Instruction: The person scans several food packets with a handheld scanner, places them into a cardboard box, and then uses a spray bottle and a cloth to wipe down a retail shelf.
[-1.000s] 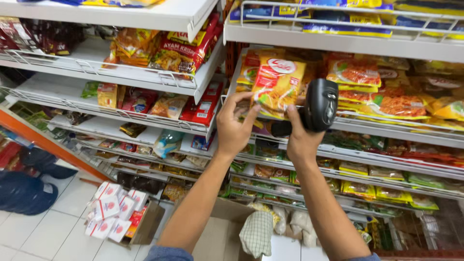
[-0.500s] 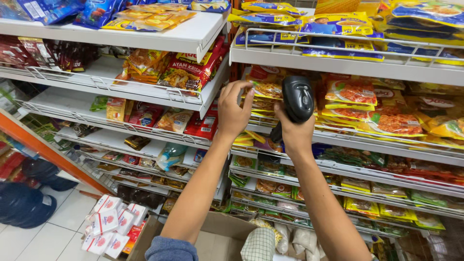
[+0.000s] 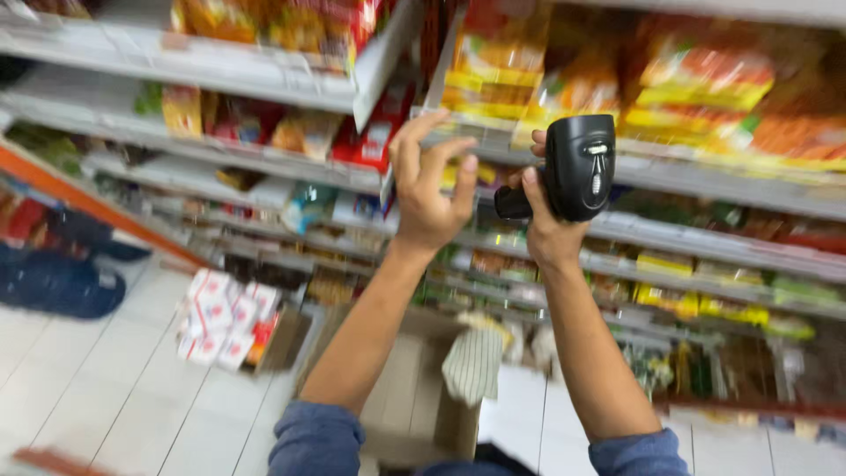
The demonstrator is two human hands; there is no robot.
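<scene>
My right hand (image 3: 545, 220) is raised in front of the shop shelves and grips a black handheld barcode scanner (image 3: 577, 166) by its handle, its head pointing up at the packets. My left hand (image 3: 429, 189) is held up just left of it, fingers spread and curled, holding nothing. Behind both hands runs a white wire shelf (image 3: 670, 181) stacked with yellow and orange snack packets (image 3: 696, 84). The picture is blurred by motion.
More white shelves (image 3: 203, 66) with red and yellow packets stand to the left. Below my arms sits an open cardboard box (image 3: 414, 405) with a striped cloth (image 3: 471, 361). A small box of white and red packs (image 3: 225, 317) lies on the white tiled floor.
My left hand has come off the packets and pulled back, fingers open. Both hands sit lower in view as the camera tilted and moved closer to the shelves.
</scene>
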